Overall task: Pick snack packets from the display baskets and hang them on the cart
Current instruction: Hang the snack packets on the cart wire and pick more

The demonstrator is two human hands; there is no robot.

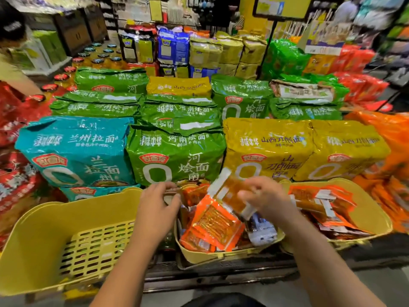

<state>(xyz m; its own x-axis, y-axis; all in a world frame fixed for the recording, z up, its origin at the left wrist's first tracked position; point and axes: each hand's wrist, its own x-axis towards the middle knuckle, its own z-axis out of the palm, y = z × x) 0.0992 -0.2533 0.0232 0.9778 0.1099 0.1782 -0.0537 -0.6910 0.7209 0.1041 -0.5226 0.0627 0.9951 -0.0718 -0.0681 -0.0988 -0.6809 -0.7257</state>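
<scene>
The orange packet [230, 193] is pinched in the right hand [263, 196], just above the middle basket [221, 253]. The fingertip hold looks light, so it could slip back among the other packets [212, 224]. Its long axis tilts, white end up and left. The left hand [155, 207] curls at the basket's back edge; whether it holds anything I cannot tell
</scene>
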